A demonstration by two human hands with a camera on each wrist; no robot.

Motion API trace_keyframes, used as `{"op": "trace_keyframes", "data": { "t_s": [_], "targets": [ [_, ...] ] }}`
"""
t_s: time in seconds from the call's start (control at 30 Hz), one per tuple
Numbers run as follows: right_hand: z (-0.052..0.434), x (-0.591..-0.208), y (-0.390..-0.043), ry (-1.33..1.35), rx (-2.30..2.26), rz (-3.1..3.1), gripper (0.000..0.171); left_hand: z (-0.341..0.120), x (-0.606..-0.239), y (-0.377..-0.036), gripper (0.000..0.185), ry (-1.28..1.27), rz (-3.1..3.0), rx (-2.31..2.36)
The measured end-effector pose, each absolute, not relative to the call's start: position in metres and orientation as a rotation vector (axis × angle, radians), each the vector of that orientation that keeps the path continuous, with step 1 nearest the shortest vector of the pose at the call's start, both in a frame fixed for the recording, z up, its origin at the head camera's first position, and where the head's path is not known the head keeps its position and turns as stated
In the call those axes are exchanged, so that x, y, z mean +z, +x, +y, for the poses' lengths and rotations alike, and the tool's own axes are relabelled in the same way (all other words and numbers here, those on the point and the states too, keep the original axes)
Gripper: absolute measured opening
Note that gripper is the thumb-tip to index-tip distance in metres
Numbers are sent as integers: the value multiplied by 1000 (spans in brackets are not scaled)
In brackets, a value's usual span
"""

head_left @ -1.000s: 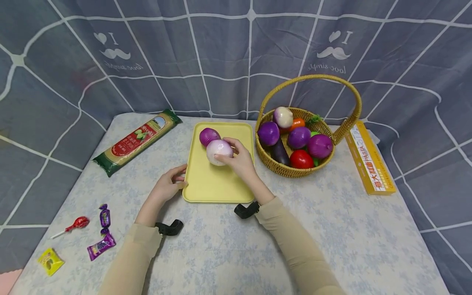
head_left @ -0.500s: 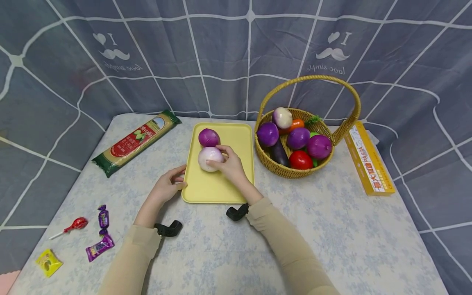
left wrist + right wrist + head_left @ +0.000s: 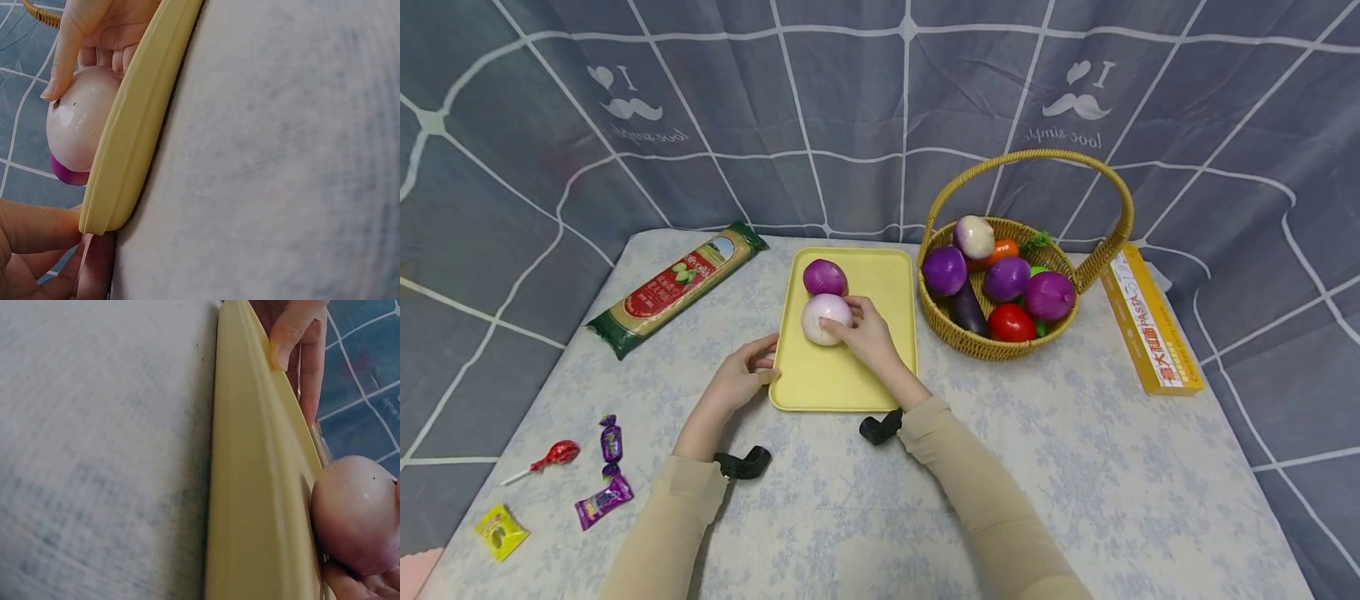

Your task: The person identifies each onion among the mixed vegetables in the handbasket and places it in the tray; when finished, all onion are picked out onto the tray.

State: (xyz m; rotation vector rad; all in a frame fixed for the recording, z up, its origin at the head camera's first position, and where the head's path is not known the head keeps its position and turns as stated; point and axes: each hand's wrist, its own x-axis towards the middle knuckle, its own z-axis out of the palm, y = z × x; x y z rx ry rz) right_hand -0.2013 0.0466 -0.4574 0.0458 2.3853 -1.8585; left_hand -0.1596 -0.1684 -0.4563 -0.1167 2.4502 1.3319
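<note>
In the head view my right hand [image 3: 871,333] holds a large pale purple-white onion [image 3: 826,320] low over the yellow tray [image 3: 820,387], thumb on the near side and fingers on the right. Just behind it on the tray sits a smaller deep-purple onion [image 3: 824,277], mostly hidden in the left wrist view. My left hand [image 3: 743,375] grips the tray's left edge. In the left wrist view its thumb [image 3: 44,226] lies at the rim, with the other fingers lower on the outside.
Right of the tray stands a wicker basket [image 3: 958,337] of vegetables with a tall handle. A yellow pasta box [image 3: 1152,321] lies farther right. At the back left is a green-ended pasta packet [image 3: 677,287]. A red lollipop [image 3: 559,452] and several wrapped sweets, one yellow [image 3: 501,532], lie front left.
My right hand has brought the pale onion left and toward me, down to the tray in front of the purple onion. My left hand has stayed at the tray's edge.
</note>
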Motion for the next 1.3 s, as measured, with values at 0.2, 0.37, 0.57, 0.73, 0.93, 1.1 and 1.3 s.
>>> {"op": "trace_keyframes", "data": {
  "t_s": [0.2,0.37,0.57,0.73,0.93,1.1,1.3],
  "targets": [
    [47,-453,-201,56,-1796,2384,68,-169,-456,-160,63,-109,2449,1332],
    [49,-451,-200,69,-1818,2343,72,-168,-456,-159,63,-112,2451,1332],
    [55,-447,-197,68,-1851,2336,68,-168,-456,-159,63,-132,2443,1337],
    [68,-435,-192,26,-1912,2389,59,-169,-456,-159,63,-111,2447,1340],
    [94,-415,-181,-88,-1980,2425,47,-168,-455,-160,64,-123,2437,1342],
    [120,-398,-168,-135,-2021,2395,38,-168,-454,-159,64,-119,2426,1348],
    [154,-383,-155,-176,-2051,2419,33,-169,-455,-159,64,-92,2422,1362]
  ]
}}
